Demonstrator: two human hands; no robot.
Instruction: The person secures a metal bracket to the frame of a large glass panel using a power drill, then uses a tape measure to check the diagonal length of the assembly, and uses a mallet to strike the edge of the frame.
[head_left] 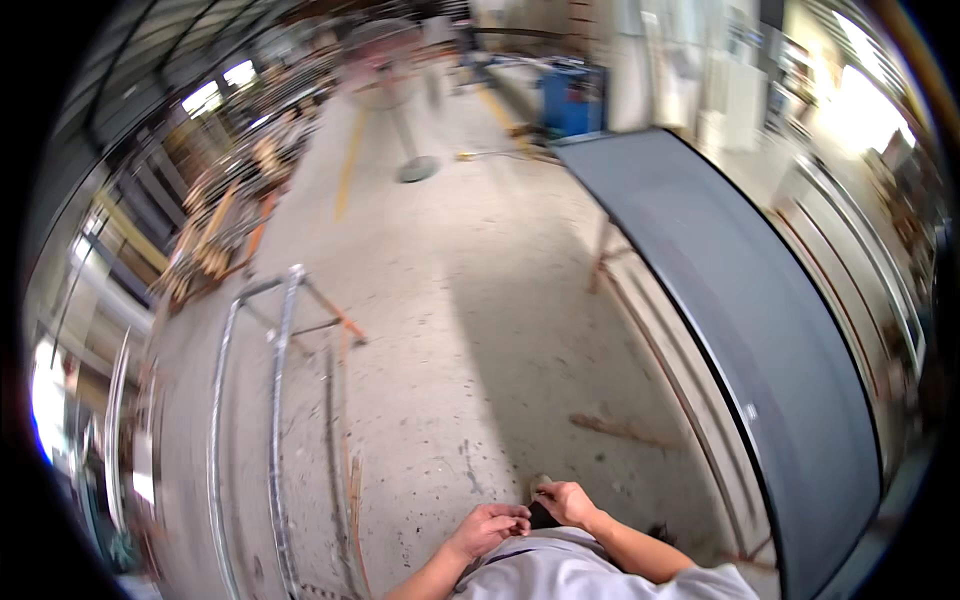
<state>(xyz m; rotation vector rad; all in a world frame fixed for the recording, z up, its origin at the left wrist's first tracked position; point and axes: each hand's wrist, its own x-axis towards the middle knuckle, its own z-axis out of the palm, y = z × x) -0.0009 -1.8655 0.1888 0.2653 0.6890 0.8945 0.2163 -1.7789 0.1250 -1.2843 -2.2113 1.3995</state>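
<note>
Close in front of my waist, my left hand [490, 527] has its fingers bent inward and pressed together. My right hand [567, 503] is closed in a pinch just beside it, slightly farther from my body. Anything small between the fingertips is too blurred to name. A patch of dark cloth [541, 517] shows between the two hands, above the hem of my light shirt [560, 570]. To the right of my hands lies a long grey panel [720, 260] with black edges, raised on a brown support frame [655, 345].
Metal rails [285, 380] on an orange-legged stand run along the left. Beyond them lie stacked bars [225, 225]. A pedestal fan with a round base [418, 169] stands ahead, near a blue box [575, 100]. A wooden strip [620, 430] lies on the concrete floor [420, 300].
</note>
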